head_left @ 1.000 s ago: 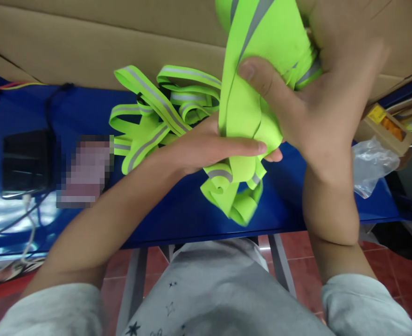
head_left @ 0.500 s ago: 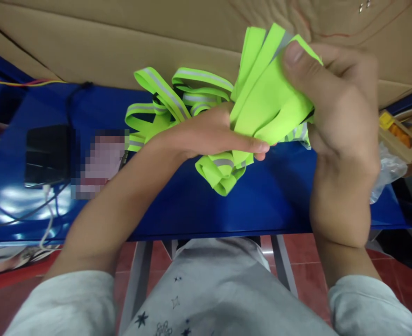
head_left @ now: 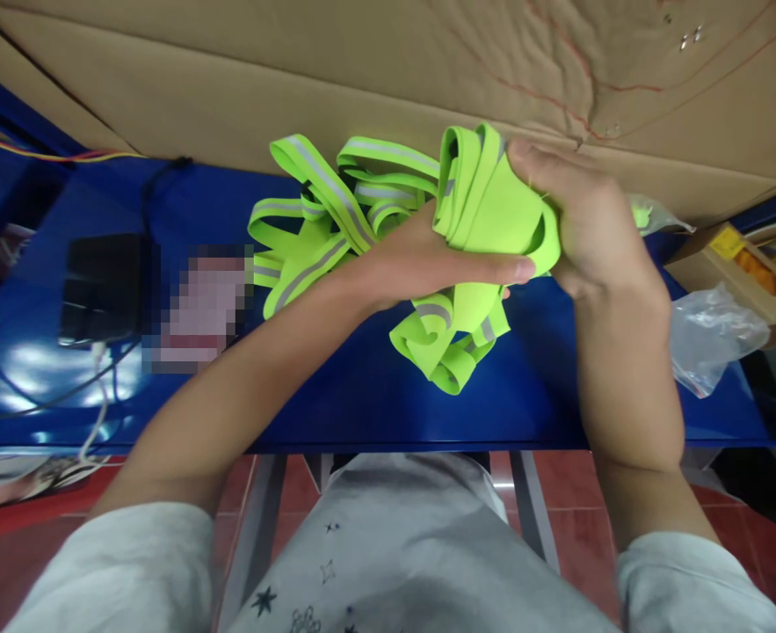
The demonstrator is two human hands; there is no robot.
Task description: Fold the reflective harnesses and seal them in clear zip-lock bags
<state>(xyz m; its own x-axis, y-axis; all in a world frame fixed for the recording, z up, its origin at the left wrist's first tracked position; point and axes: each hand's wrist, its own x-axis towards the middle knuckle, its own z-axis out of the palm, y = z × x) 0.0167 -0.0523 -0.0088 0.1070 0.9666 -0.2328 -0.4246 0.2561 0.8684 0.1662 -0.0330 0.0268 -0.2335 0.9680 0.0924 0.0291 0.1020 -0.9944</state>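
Note:
A folded bundle of neon-yellow reflective straps (head_left: pixel 496 215) with grey stripes is held above the blue table. My left hand (head_left: pixel 427 264) is wrapped round it, thumb across the front, its other fingers mostly hidden behind. On the bundle's right side, my right hand (head_left: pixel 589 211) is closed on the strap, thumb at the top edge; its remaining fingers are largely out of sight. Looped strap ends (head_left: pixel 450 352) hang below my left hand. Behind my left forearm, more reflective straps (head_left: pixel 318 202) lie in a loose, looped pile.
Cardboard (head_left: pixel 229 79) stands along the back of the blue table (head_left: pixel 361 396). On the left are a black box (head_left: pixel 104 286) with cables and a blurred-out flat item (head_left: pixel 199 308). A clear plastic bag (head_left: pixel 714 334) and a small cardboard box (head_left: pixel 740 268) are on the right.
Both hands have lowered the bundle a little. My right hand has moved down and left, bringing the strap's upper free ends over into folds against the bundle.

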